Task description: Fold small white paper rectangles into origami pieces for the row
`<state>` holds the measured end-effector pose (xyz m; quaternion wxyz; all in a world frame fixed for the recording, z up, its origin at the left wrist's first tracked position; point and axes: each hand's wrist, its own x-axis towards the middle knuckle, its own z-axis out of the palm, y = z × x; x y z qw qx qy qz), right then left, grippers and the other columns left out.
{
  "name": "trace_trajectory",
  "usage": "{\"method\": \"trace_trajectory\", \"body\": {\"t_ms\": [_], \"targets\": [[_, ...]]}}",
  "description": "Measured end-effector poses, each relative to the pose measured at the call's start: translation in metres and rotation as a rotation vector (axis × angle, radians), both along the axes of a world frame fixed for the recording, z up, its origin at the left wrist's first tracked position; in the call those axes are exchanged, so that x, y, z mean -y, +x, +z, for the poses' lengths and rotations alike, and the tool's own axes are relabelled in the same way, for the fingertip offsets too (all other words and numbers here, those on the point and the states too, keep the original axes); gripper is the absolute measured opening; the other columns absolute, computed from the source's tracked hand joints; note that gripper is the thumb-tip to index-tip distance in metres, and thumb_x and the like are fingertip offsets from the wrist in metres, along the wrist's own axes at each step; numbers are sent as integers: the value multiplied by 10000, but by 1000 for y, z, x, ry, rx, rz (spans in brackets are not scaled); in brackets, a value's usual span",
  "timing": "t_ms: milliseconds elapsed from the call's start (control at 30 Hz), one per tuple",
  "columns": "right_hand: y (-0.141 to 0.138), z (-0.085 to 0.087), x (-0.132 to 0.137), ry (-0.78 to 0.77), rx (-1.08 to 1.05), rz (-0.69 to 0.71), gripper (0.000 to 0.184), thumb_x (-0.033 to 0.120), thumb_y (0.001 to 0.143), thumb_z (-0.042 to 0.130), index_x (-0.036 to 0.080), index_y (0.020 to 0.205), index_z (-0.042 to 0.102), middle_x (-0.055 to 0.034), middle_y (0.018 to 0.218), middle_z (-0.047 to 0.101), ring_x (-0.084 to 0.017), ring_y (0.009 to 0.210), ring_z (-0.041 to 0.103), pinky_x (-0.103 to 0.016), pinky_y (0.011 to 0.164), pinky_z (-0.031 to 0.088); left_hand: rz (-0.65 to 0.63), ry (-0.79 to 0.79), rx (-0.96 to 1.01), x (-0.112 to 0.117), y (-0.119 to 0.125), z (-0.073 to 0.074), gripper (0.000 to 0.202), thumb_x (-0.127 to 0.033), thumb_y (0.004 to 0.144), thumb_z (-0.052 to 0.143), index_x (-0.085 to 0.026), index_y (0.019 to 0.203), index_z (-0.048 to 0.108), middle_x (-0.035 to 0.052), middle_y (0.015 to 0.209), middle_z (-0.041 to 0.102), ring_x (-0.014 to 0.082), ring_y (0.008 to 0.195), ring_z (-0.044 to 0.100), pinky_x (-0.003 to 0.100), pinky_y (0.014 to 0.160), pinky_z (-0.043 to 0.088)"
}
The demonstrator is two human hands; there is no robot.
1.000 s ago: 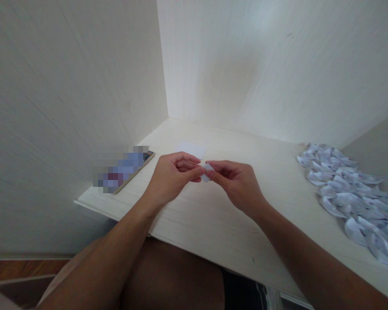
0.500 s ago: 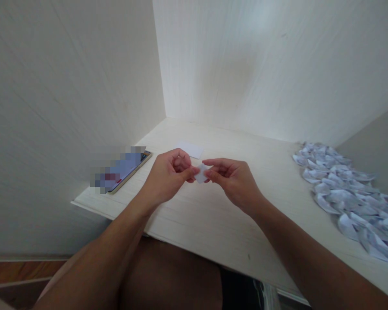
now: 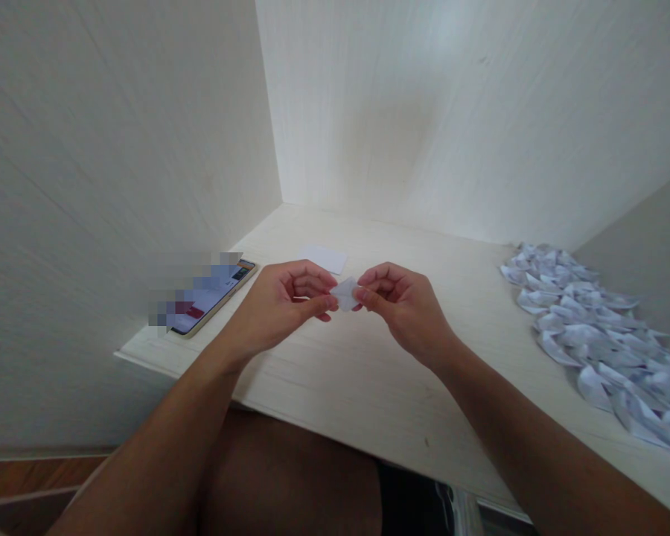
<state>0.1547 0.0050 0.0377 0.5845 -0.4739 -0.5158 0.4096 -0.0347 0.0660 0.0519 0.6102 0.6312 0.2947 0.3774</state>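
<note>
Where both hands meet, near the middle of the frame, I can see a small folded piece of white paper [image 3: 345, 295] held up above the desk [image 3: 335, 380]. The left hand [image 3: 284, 301] has its thumb and index finger nearly closed at the paper's left corner, the other fingers curled loosely behind. I see the right hand [image 3: 405, 298] pinching the opposite side, thumb pressed on the near face and fingers bent behind it. A crease seems to run across the piece, and its left end narrows to a point; I cannot make out the finer folds at this size.

Just beyond the left hand, a flat sheet of white paper [image 3: 327, 259] lies on the desk, slightly above the centre of the frame. Over at the left of the frame I have a phone [image 3: 215, 301] with a pale edge, near the left panel [image 3: 117, 164]; much of its screen is masked by coarse blocks. Along the right edge of the frame, many folded white papers [image 3: 597, 327] lie crowded together, overlapping, in a band that widens toward the lower right. The back panel [image 3: 452, 141] fills the upper middle, with a soft shadow on it. At the bottom of the frame I see the person's leg [image 3: 290, 469] under the desk's front edge, and a strip of wooden floor [image 3: 22, 476] at the lower left.
</note>
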Motion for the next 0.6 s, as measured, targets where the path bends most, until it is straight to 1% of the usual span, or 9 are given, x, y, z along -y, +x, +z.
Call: {"method": "trace_trajectory", "body": {"t_ms": [100, 233, 367, 500, 600], "targets": [[0, -1, 0, -10, 12, 8, 327, 417, 723, 903, 202, 827, 680, -3, 717, 738, -145, 658, 700, -308, 671, 587, 2, -9, -4, 1, 1, -2, 287, -251, 608, 934, -192, 805, 734, 15, 727, 766, 174, 648, 728, 285, 582, 631], [1, -3, 0, -20, 37, 2, 318, 418, 749, 886, 200, 865, 684, -18, 730, 750, -160, 673, 715, -322, 672, 589, 36, 16, 19, 1, 3, -6, 238, -244, 647, 909, -184, 788, 727, 13, 698, 750, 175, 655, 726, 266, 542, 625], [2, -3, 0, -16, 71, -7, 270, 391, 757, 878, 200, 867, 721, -30, 758, 772, -160, 674, 714, -308, 632, 575, 39, 33, 20, -1, 3, -9, 253, -269, 661, 912, -171, 811, 732, 22, 703, 753, 180, 664, 725, 259, 514, 624], [3, -2, 0, 8, 114, -1, 205, 363, 792, 851, 208, 887, 756, -26, 758, 782, -149, 659, 705, -287, 600, 548, 24, 57, 45, -4, 1, -14, 224, -298, 720, 892, -175, 854, 761, 31, 765, 780, 177, 692, 744, 249, 535, 638], [4, -2, 0, 12, 134, -6, 221, 390, 800, 852, 212, 900, 768, -31, 755, 785, -161, 660, 713, -296, 599, 549, 43, 88, 47, -4, 0, -16, 198, -308, 742, 875, -172, 854, 785, 45, 804, 798, 181, 705, 753, 260, 560, 654]]}}
